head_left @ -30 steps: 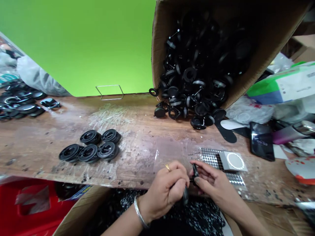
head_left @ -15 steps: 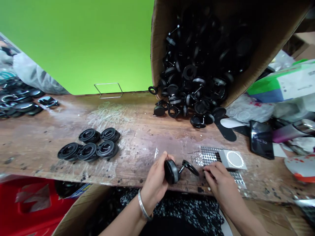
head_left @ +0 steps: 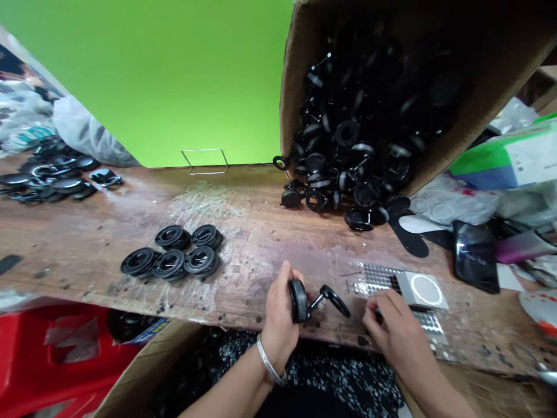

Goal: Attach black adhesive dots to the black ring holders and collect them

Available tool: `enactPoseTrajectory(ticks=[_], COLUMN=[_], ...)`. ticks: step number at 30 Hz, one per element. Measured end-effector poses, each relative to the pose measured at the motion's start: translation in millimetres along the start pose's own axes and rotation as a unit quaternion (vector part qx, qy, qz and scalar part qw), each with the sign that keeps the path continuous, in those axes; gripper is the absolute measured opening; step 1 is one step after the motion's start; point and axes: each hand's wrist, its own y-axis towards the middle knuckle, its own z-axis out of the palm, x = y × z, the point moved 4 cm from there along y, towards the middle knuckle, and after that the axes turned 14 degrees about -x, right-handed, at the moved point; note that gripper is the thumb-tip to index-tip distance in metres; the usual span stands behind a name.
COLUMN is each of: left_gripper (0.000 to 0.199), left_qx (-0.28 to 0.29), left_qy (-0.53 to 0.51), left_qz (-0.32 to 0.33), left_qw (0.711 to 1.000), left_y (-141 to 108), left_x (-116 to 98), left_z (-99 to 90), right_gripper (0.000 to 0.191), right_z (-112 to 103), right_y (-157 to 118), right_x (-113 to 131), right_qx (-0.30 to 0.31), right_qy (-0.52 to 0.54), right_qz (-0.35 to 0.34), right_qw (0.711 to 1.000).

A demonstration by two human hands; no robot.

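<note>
My left hand (head_left: pixel 281 305) grips the thick ribbed disc of a black hinged part (head_left: pixel 299 301) at the table's front edge. From that disc a short arm runs right to a thinner black ring (head_left: pixel 336 301), tilted and free of my fingers. My right hand (head_left: pixel 391 316) is a little further right, its thumb and fingers pinched together; what they hold, if anything, is hidden. Behind it lies a sheet of small shiny dots (head_left: pixel 378 276), partly under a pale square block (head_left: pixel 423 289) with a white ring on top.
Several round black parts (head_left: pixel 169 264) sit stacked on the left. A tipped cardboard box (head_left: pixel 290 87) spills black parts at the back. Others lie far left beside a green panel (head_left: pixel 195 87). A phone (head_left: pixel 475 256) lies right; a red plastic container (head_left: pixel 26 348) is below left.
The view has shifted, so the table's items appear further right. My right hand has drawn slightly away from the black ring. The hinged part has turned a little in my left hand.
</note>
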Motion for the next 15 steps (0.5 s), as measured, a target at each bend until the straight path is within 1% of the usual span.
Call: enactPoseTrajectory(ticks=[1,3,5,7,10,12,15], left_gripper=[0.043,0.041,0.039,0.037,0.037,0.037,0.036], left_qx=[-0.005,-0.008,-0.005,0.000,0.001,0.000,-0.007], left_qy=[-0.004,-0.005,0.005,0.014,0.018,0.015,0.011], left_qz=[-0.002,0.004,0.018,0.025,0.006,0.004,0.010], left_qw=[1.000,1.000,1.000,1.000,1.000,1.000,1.000], left_y=[0,1,0,-1,-2,-3,-4], left_x=[1,2,3,5,7,8,8], left_z=[-0.5,-1.0,-1.1,-0.7,-0.6,-1.0,-2.6], right_gripper=[0.008,0.012,0.016,0.018,0.019,0.018,0.017], right_z=[-7,-17,-18,-12,0,5,6], right_y=[4,11,17,21,24,24,21], right_x=[13,41,68,86,96,95,93], right_qx=[-0.030,-0.080,-0.101,-0.105,-0.099,-0.094,-0.077], right_qy=[0.021,0.061,0.092,0.109,0.115,0.115,0.114], right_qz=[-0.013,-0.035,-0.050,-0.055,-0.046,-0.041,-0.048], right_qw=[0.999,0.994,0.989,0.987,0.987,0.988,0.989])
